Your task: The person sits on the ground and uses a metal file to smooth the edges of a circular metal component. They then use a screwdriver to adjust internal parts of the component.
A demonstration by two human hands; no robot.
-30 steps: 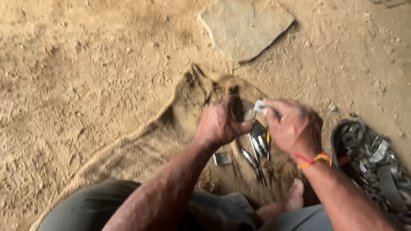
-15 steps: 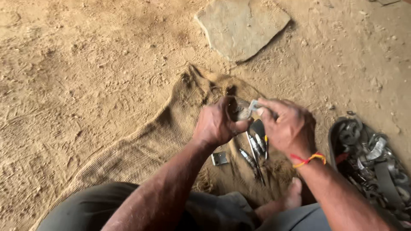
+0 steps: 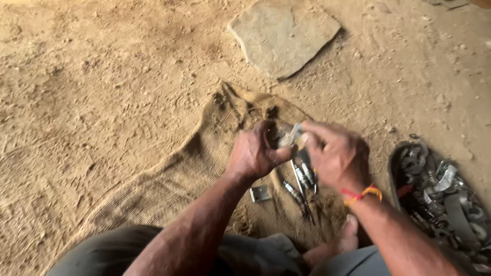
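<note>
My left hand (image 3: 254,153) and my right hand (image 3: 333,153) meet over a brown burlap sack (image 3: 174,176) spread on the dirt. Both pinch a small pale metal part (image 3: 292,136) between their fingertips; motion blur hides its exact shape. Below the hands, several slim metal tools (image 3: 302,186) lie on the sack, and a small square metal piece (image 3: 260,193) rests beside them. A red and orange thread is tied round my right wrist.
A flat grey stone (image 3: 283,35) lies on the sandy ground beyond the sack. At the right, a dark tray (image 3: 396,168) holds several metal rings and scrap parts. My knees and a bare foot (image 3: 341,240) are at the bottom edge.
Both hands have stayed together on the small part, shifting slightly left and up in view. The fingers have turned a little around it.
</note>
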